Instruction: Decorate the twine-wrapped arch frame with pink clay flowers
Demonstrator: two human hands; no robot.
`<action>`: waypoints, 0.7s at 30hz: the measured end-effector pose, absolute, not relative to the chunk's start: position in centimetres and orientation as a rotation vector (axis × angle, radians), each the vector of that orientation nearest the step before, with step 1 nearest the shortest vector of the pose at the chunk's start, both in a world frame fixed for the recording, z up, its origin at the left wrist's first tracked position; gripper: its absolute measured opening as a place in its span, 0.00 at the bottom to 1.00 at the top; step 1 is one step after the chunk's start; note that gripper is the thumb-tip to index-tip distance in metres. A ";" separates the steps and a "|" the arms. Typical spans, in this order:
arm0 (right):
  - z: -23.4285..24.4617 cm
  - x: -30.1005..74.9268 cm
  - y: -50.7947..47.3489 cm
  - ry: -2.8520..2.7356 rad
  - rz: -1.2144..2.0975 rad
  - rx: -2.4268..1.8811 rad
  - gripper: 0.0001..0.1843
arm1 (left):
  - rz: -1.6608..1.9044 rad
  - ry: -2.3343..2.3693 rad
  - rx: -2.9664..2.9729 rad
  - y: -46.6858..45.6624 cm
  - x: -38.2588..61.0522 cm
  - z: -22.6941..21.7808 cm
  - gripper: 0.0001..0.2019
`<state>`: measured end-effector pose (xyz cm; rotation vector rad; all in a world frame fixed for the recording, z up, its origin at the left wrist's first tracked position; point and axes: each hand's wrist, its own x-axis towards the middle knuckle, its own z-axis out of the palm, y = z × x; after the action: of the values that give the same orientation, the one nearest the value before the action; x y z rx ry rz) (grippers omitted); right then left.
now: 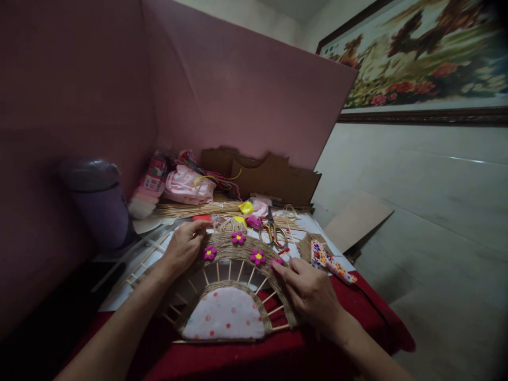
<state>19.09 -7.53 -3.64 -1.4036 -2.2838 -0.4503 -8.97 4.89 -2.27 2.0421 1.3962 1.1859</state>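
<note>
A fan-shaped craft piece [232, 286] of jute cord and wooden sticks lies on the red cloth [286, 354], with a dotted fabric panel at its base and pink flowers on its arch. My left hand [183, 246] rests on the arch's upper left edge, fingers curled over the rim near a flower [210, 252]. My right hand [307, 288] lies on the arch's right side, fingertips pressing a flower [277, 261] against the cord.
Gold-handled scissors [273, 233] lie behind the fan. A patterned glue gun [331, 264] sits to the right. Sticks, pink fabric [186, 185], threads and cardboard [273, 177] crowd the back. A purple container [101, 203] stands at left. Pink panels wall the table.
</note>
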 end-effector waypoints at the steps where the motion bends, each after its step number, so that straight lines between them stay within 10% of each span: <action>1: -3.7 19.0 -7.4 -2.289 -0.457 -1.404 0.16 | 1.194 1.400 2.045 4.9 -9.0 -2.3 0.17; 21: 0.1 22.1 -6.0 -1.737 0.154 -1.457 0.15 | 1.155 1.450 2.107 4.8 -8.9 -2.1 0.18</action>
<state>22.14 -6.01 0.11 -1.4574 -1.7374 0.1536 -8.89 4.80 -2.08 2.1073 1.4496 1.1546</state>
